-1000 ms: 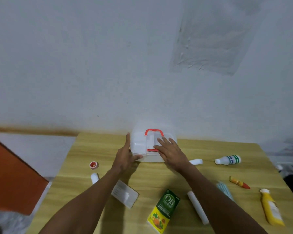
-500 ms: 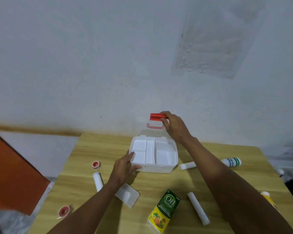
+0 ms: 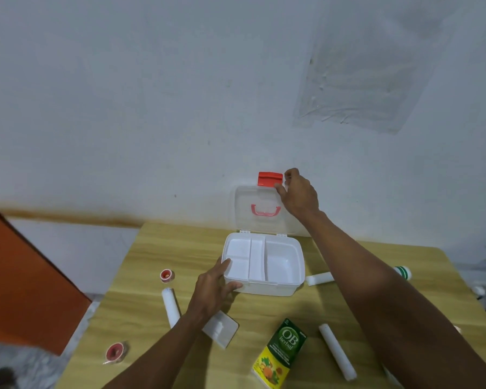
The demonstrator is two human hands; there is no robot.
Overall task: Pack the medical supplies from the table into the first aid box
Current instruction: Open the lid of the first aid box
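On the surface (image 3: 348, 304), toward its far edge, the white box (image 3: 264, 287) lies long side left to right, open upward, its clear lid (image 3: 244, 203) upright behind, pinched at the top by the right hand (image 3: 299, 196), the left hand (image 3: 212, 287) pressing straight fingers against its near-left corner.

first aid box (image 3: 264, 288) open from above, lid (image 3: 244, 203) upright along far side; left hand (image 3: 211, 289) at near-left corner

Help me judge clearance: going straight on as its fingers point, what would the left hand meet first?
The first aid box: the left hand touches its near left corner, leaving no gap.
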